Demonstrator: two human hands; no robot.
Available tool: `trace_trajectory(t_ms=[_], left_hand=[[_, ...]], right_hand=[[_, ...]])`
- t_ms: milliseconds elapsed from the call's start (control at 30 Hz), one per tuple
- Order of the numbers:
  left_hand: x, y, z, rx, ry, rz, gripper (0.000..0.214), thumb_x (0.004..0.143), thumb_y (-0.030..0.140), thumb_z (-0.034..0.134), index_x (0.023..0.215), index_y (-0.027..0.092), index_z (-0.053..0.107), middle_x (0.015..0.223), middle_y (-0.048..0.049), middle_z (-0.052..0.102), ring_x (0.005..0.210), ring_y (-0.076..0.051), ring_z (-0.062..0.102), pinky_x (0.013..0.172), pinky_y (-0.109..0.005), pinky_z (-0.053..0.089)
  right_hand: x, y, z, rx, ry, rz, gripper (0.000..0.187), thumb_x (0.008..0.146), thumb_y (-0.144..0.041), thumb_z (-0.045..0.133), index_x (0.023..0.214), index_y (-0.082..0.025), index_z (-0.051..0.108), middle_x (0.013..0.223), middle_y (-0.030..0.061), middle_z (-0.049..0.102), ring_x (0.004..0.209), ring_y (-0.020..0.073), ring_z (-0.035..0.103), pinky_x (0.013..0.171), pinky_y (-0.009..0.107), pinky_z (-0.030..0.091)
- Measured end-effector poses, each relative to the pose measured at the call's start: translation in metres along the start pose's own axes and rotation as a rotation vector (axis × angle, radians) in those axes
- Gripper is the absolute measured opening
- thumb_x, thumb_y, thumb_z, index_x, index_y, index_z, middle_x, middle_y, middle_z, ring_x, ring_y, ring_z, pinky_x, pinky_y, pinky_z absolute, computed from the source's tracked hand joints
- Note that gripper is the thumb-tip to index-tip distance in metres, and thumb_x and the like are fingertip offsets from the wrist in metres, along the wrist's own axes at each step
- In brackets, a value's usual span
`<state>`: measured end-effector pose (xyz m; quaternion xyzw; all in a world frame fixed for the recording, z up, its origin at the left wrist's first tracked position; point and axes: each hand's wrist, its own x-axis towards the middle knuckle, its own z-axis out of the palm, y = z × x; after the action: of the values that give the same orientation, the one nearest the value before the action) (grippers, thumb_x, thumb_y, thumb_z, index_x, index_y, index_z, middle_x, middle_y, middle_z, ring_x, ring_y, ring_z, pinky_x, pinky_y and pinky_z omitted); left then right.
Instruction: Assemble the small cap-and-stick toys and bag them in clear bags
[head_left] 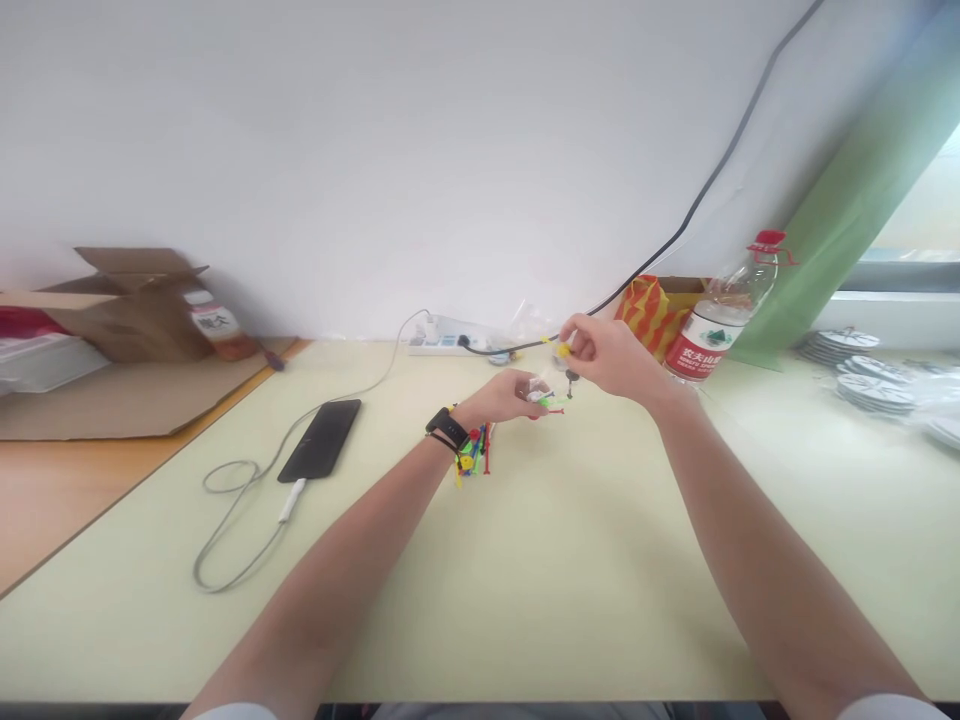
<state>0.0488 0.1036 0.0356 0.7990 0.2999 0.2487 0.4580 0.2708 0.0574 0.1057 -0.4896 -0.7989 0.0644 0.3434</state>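
Note:
My left hand, with a black watch on its wrist, is closed around a bunch of small coloured plastic pieces; white, green and red ones stick out past the fingers. To its right, my right hand pinches a small yellow plastic piece between thumb and fingertips. A small dark piece shows just below those fingertips; whether it is held or lies on the table I cannot tell. Under my left wrist, a pile of coloured sticks and discs rests on the table, partly hidden by the watch.
A phone with a white charging cable lies on the left. Behind the hands is a power strip. A large water bottle stands to the right beside a patterned bag. Stacked discs sit far right, a cardboard box far left.

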Motion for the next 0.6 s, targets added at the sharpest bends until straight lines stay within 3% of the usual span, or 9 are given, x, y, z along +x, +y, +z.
trace_trajectory(t_ms=[100, 200, 367, 467, 600], left_hand=[[0.001, -0.006, -0.002, 0.055, 0.031, 0.003, 0.043, 0.072, 0.037, 0.083, 0.107, 0.014, 0.073, 0.080, -0.0039, 0.073, 0.073, -0.017, 0.067, 0.066, -0.028, 0.049], [0.002, -0.009, -0.003, 0.097, 0.045, -0.002, 0.045, 0.071, 0.038, 0.084, 0.108, 0.014, 0.074, 0.077, -0.0031, 0.072, 0.071, -0.017, 0.066, 0.062, -0.027, 0.047], [-0.001, -0.007, -0.001, -0.036, 0.038, -0.043, 0.049, 0.069, 0.035, 0.087, 0.112, 0.014, 0.074, 0.091, -0.0069, 0.075, 0.082, -0.019, 0.070, 0.072, -0.030, 0.052], [-0.001, -0.005, 0.003, -0.105, 0.052, -0.075, 0.051, 0.068, 0.035, 0.088, 0.113, 0.015, 0.074, 0.102, -0.0089, 0.074, 0.082, -0.018, 0.068, 0.065, -0.026, 0.049], [0.002, -0.006, 0.007, -0.116, 0.063, -0.080, 0.045, 0.068, 0.035, 0.087, 0.106, 0.015, 0.074, 0.092, -0.0053, 0.071, 0.073, -0.013, 0.061, 0.057, -0.023, 0.042]], right_hand=[[-0.002, 0.001, -0.007, -0.102, -0.042, 0.012, 0.017, 0.081, -0.017, 0.062, 0.097, -0.024, 0.059, 0.074, -0.0001, 0.064, 0.069, 0.0178, 0.061, 0.060, 0.026, 0.043], [-0.004, 0.000, -0.015, -0.150, 0.007, 0.034, 0.013, 0.083, -0.018, 0.062, 0.094, -0.023, 0.059, 0.076, 0.0009, 0.065, 0.072, 0.0189, 0.062, 0.063, 0.028, 0.045], [-0.004, -0.003, -0.016, 0.119, 0.083, 0.069, 0.013, 0.087, -0.031, 0.068, 0.096, -0.023, 0.063, 0.082, 0.0037, 0.071, 0.073, 0.0199, 0.067, 0.064, 0.030, 0.053], [-0.001, -0.007, -0.010, 0.283, 0.080, 0.118, 0.019, 0.086, -0.036, 0.072, 0.098, -0.023, 0.063, 0.087, 0.0053, 0.074, 0.071, 0.0203, 0.069, 0.060, 0.030, 0.054], [0.001, -0.012, -0.003, 0.239, 0.091, 0.133, 0.016, 0.085, -0.033, 0.072, 0.095, -0.023, 0.065, 0.085, 0.0046, 0.076, 0.068, 0.0194, 0.069, 0.060, 0.030, 0.053]])
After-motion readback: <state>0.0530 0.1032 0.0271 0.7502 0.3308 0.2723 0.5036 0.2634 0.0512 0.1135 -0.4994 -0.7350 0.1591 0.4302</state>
